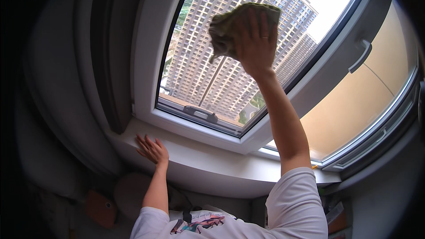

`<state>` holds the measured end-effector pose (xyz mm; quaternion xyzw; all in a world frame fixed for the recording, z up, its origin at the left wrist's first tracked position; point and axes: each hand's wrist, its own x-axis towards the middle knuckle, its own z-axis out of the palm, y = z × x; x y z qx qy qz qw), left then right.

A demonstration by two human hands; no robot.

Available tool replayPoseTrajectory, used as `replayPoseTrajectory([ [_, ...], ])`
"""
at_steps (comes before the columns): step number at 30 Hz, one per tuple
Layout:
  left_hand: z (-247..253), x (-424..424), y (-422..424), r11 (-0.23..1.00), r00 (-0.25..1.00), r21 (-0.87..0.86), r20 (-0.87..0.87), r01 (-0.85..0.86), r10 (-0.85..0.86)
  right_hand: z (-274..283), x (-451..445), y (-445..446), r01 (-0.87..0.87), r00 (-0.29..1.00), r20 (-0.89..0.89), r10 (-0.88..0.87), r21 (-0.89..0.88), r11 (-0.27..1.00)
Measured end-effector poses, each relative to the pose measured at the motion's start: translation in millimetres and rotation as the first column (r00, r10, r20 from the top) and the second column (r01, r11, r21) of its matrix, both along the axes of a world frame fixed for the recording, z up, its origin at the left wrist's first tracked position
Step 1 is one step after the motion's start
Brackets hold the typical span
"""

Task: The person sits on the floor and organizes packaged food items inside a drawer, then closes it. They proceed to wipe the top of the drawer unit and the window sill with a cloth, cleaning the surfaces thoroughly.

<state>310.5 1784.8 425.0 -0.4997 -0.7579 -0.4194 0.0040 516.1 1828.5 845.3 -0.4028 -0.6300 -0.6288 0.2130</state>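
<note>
My right hand [257, 41] presses a dark green-brown cloth [224, 33] flat against the upper part of a window pane [206, 76]. The cloth spreads past my fingers on the left and above, with one corner hanging loose. A ring sits on one finger. My left hand [152, 149] rests on the white windowsill [212, 162] with its fingers spread and nothing in it, left of the white window frame [196, 134]. The arm on the right is stretched up across the frame's lower right corner.
A white window handle [362, 56] juts from the sash on the right. Beyond it is another pane [358, 109] with a beige surface behind. A grey curtain [56, 83] hangs at left. Below the sill stands an orange object [100, 208]. High-rise buildings [212, 3] show outside.
</note>
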Motion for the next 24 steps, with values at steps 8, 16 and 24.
replayPoseTrajectory([
  [8, -4.6, 11.2, -1.3, 1.0, 1.0, 0.0, -0.024, 0.011, -0.011, 102.0, 101.9, -62.6, 0.101, 0.995, -0.048, -0.092, 0.247, 0.964],
  [16, -7.9, -3.1, 1.3, 0.999, 0.997, -0.052, -0.075, -0.01, 0.006, -31.5, 96.7, -78.3, 0.068, 0.958, -0.276, -0.074, -0.028, 0.997],
  [24, -14.8, 0.1, -1.0, 0.99, 0.991, -0.097, -0.068, 0.107, -0.114, -175.3, 110.9, -129.2, 0.061, 0.946, -0.274, -0.171, -0.368, 0.928],
])
